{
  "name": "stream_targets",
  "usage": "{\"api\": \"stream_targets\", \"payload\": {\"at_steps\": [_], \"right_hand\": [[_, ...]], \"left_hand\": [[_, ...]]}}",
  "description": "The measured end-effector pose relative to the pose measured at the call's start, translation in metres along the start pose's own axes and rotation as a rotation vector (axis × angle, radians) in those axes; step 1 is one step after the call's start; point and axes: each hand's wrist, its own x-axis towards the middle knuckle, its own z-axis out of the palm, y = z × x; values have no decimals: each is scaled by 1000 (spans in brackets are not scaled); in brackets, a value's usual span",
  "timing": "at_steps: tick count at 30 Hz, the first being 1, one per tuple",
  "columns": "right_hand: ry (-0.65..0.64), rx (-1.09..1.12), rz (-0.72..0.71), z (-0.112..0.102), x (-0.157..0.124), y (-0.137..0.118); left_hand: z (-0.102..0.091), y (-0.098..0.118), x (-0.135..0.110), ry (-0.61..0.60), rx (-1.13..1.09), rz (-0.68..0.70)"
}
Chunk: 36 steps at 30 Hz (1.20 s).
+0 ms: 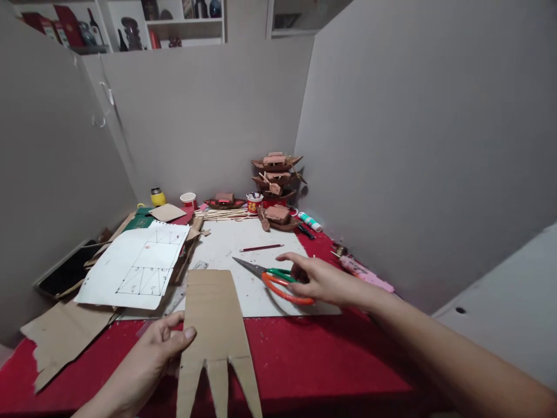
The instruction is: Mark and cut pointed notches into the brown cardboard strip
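Head view shows the left hand (152, 351) pinching a cardboard cutout (215, 331) at its left edge, thumb on top and fingers beneath; the piece lies near the front edge of the red bench (331, 360), its lower end already slit into three tapering prongs that hang toward the person; the right hand (315, 281) rests on a pair of scissors (274, 278) with orange and green handles, fingers spread loosely over the loops and not yet threaded through them, as far as the angle allows; the blades lie closed, pointing toward the left side of the bench, on a white sheet (235, 247) at mid-bench. A red pencil (261, 248) lies beyond the scissors; a drawn pattern sheet (139, 267) sits toward the left edge; small wooden boat models (276, 177) are stacked at the far corner. The step in hand looks like taking up the scissors for cutting; the next move calls for seating the fingers in the loops, lifting the blades and bringing them to the cardboard, which the left hand must hold steady.
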Motion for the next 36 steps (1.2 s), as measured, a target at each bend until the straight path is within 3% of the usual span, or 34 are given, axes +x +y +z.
{"api": "stream_targets", "payload": {"at_steps": [6,11,18,26,31,36], "right_hand": [[55,105,50,-19,31,31],[65,87,-2,-31,64,34],[38,-132,-71,-45,101,46],[40,-456,31,-39,106,87],[90,-592,54,-29,99,75],[59,-630,-58,-6,114,44]], "left_hand": [[11,1,22,-144,60,-35],[13,2,35,-4,145,-36],[5,-5,40,86,212,3],[-10,-16,49,-16,182,-43],[-12,-21,52,-58,139,-45],[0,-20,49,1,128,-6]]}}
